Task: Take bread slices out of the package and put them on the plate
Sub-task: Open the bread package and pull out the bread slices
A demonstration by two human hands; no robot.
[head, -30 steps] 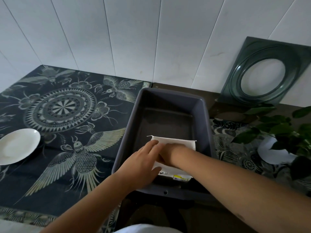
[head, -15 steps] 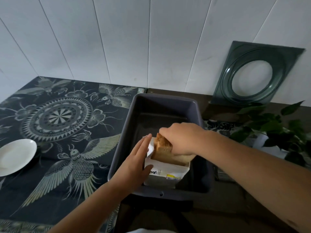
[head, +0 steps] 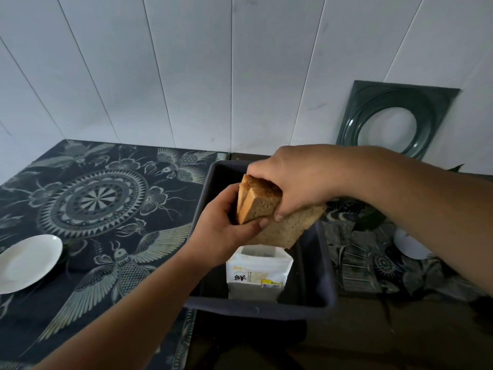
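Note:
A stack of brown bread slices [head: 269, 209] hangs in the air above the white bread package [head: 257, 273], which stands open in the dark grey bin [head: 317, 279]. My right hand [head: 293, 180] grips the slices from above. My left hand [head: 224, 231] holds them from below and on the left. The slices are fully out of the package. A white plate [head: 25, 263] lies far to the left on the patterned cloth, with nothing on it.
The dark patterned cloth [head: 93, 198] covers the left part of the table. A dark green square plate [head: 394, 118] leans on the white wall at the back right. A leafy plant in a white pot [head: 408, 244] stands right of the bin.
My right hand has lifted the bread slices up out of the package. My left hand has let go of the package and now holds the slices from below.

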